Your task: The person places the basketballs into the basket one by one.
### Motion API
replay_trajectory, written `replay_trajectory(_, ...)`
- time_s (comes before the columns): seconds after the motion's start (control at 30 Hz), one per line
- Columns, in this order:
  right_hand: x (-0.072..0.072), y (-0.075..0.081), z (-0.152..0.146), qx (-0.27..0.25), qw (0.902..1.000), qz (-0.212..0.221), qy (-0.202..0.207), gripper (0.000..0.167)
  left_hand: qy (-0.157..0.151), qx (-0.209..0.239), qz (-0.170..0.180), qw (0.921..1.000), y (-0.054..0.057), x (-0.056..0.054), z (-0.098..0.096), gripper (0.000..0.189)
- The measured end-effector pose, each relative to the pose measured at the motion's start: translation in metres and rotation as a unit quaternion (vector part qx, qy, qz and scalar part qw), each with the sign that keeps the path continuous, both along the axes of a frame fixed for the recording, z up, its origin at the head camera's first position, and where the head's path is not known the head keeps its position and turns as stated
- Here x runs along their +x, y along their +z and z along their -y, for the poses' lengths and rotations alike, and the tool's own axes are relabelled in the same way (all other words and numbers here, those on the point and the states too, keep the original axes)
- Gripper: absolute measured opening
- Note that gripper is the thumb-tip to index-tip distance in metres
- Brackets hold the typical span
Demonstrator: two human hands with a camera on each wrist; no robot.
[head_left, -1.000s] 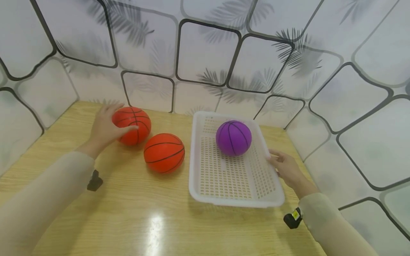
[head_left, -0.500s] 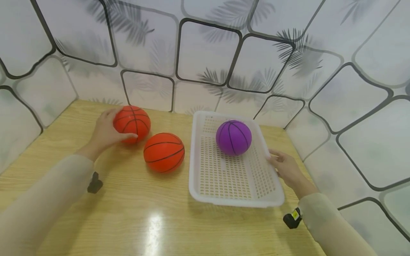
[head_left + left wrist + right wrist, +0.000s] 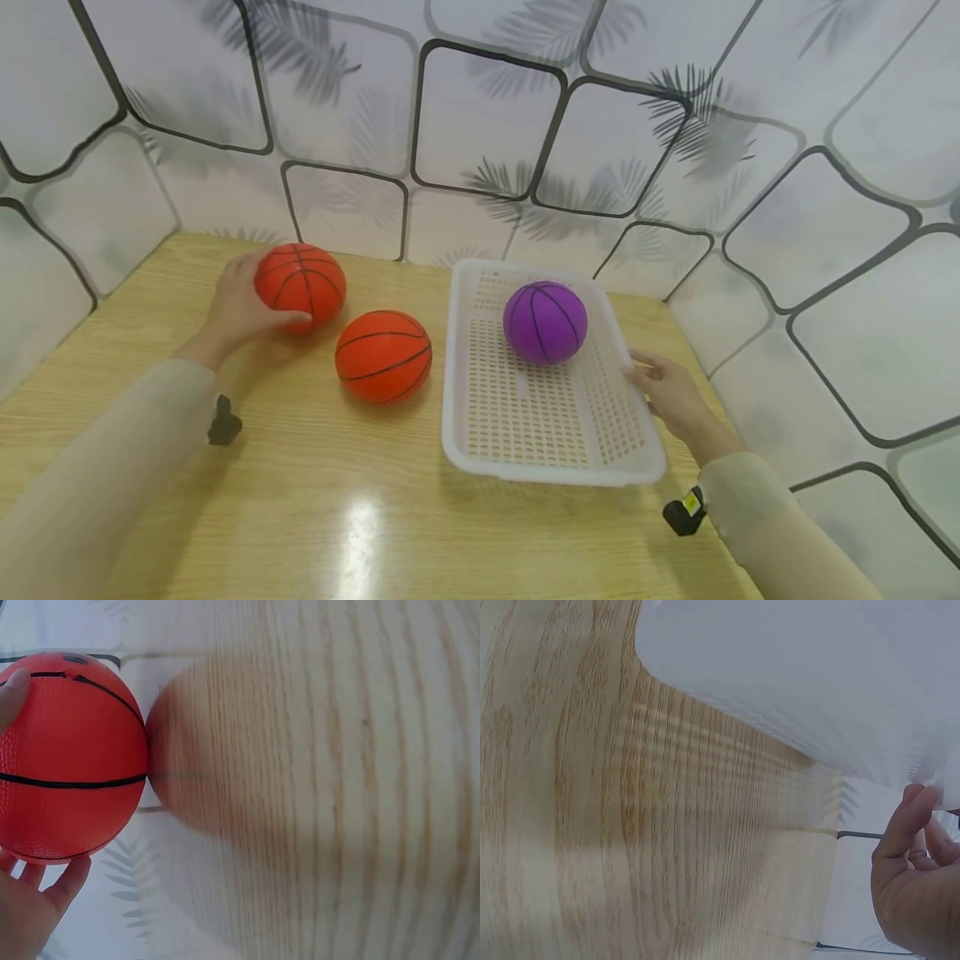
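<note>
My left hand (image 3: 243, 304) grips a red toy basketball (image 3: 303, 287) at the far left of the table, its thumb on the near side and its fingers round the far side. In the left wrist view that ball (image 3: 71, 761) meets its own reflection on the tabletop. Just to its right lies a second red toy basketball (image 3: 384, 358), untouched. A white plastic basket (image 3: 457, 417) with a slotted floor stands further right, with a purple toy basketball (image 3: 546, 323) inside towards the back. My right hand (image 3: 667, 396) holds the basket's right rim, fingers curled at the edge (image 3: 915, 874).
The wooden table (image 3: 300, 500) reaches back to a patterned wall (image 3: 480, 125), which also closes in on the left and right. Small dark wrist cameras hang below both sleeves.
My left fingers and thumb have closed onto the far red ball, which has shifted slightly left and back. The right hand and the basket hold their place.
</note>
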State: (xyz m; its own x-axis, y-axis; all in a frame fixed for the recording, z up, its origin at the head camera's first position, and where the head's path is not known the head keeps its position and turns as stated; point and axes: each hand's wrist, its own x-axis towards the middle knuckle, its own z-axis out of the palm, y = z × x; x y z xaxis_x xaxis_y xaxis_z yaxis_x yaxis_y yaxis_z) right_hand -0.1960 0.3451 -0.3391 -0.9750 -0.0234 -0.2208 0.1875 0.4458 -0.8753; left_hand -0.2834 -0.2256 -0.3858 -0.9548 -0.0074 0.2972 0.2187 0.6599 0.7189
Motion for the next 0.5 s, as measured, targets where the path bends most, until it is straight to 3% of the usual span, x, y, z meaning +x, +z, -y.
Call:
replay_trajectory(0.2, 0.000, 0.001, 0.000, 0.008, 1.0000, 0.001, 0.001, 0.056, -0.005, 0.015, -0.007, 0.9999, 0.002, -0.001, 0.003, 0.100)
replay_trajectory(0.5, -0.002, 0.001, 0.000, 0.022, 0.9997, 0.009, 0.003, 0.056, 0.000, 0.016, 0.022, 0.9996, 0.013, 0.001, 0.008, 0.101)
